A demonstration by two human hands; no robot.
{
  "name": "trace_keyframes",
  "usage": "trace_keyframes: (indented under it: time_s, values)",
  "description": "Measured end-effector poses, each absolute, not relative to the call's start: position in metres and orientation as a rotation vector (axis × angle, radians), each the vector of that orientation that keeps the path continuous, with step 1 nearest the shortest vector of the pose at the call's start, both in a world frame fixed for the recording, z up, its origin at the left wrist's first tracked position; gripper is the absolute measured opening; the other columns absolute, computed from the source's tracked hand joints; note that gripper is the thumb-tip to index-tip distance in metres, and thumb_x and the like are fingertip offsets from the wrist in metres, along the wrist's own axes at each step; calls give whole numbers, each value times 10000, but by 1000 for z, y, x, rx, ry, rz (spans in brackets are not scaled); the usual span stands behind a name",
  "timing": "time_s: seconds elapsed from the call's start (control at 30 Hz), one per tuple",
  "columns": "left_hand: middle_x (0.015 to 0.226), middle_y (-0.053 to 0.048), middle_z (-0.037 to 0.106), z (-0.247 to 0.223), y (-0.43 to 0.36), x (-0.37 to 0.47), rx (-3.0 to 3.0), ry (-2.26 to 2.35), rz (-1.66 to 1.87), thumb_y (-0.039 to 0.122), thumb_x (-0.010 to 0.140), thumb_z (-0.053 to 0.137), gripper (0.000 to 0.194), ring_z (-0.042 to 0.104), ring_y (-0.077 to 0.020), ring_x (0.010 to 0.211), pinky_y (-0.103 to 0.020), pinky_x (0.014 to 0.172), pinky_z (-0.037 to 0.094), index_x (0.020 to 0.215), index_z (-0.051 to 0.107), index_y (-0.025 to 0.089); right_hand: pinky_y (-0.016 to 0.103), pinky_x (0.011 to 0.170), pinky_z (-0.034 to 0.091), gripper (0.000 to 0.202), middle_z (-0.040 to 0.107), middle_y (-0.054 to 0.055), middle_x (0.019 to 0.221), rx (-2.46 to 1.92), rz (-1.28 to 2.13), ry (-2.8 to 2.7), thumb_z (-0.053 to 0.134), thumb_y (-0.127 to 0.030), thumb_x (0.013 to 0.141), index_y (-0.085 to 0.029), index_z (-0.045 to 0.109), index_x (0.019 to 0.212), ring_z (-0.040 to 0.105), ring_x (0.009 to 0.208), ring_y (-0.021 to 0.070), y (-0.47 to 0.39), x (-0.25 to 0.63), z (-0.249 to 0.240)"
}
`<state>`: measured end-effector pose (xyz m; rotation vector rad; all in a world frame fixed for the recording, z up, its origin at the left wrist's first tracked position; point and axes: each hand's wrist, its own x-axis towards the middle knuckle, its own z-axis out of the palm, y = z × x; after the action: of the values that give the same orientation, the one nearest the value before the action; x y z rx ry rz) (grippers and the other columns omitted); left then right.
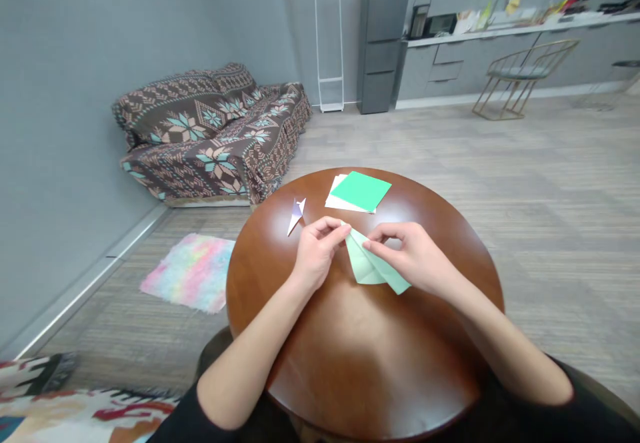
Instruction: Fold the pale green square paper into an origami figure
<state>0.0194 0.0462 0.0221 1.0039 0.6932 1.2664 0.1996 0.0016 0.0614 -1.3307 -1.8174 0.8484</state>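
A pale green sheet of paper (369, 266), creased and partly folded, is held above the round brown table (360, 350). My left hand (320, 246) pinches its upper left corner between thumb and fingers. On the sheet's upper right edge, my right hand (405, 250) has thumb and index finger closed on the folded layer. The lower part of the paper fans out below both hands, with one flap pointing down to the right.
Behind my hands lies a stack of paper with a bright green sheet (361, 190) on top. A small folded white and purple paper piece (297, 216) is at the table's left. Farther off are a patterned sofa (215, 136) and a fluffy rug (193, 271).
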Motion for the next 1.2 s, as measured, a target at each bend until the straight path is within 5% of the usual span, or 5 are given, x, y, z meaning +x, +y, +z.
trace_keyframes:
  time_s: [0.47,1.07,1.2]
  values:
    - [729,3,683,24,47,16,960,666,1282,209,686,836,127,590,-93,685,-229,700,462,692,718,163,285,674,470,225,720,21,746,-1313,848,-1838,594,-313,898,-185,681,736,636,711,187,-1,197,64]
    - [766,-34,707,18,47,18,1125,784,1155,348,696,847,239,611,-149,703,-272,711,479,778,745,147,275,600,448,265,708,35,725,-1357,1007,-1667,658,-387,848,-156,698,726,613,662,177,6,197,57]
    - [728,-17,692,16,48,17,1129,818,1211,357,706,839,233,584,-131,654,-255,664,458,745,730,155,280,609,465,222,703,28,717,-1275,1073,-1623,668,-363,842,-151,729,865,617,655,175,7,198,55]
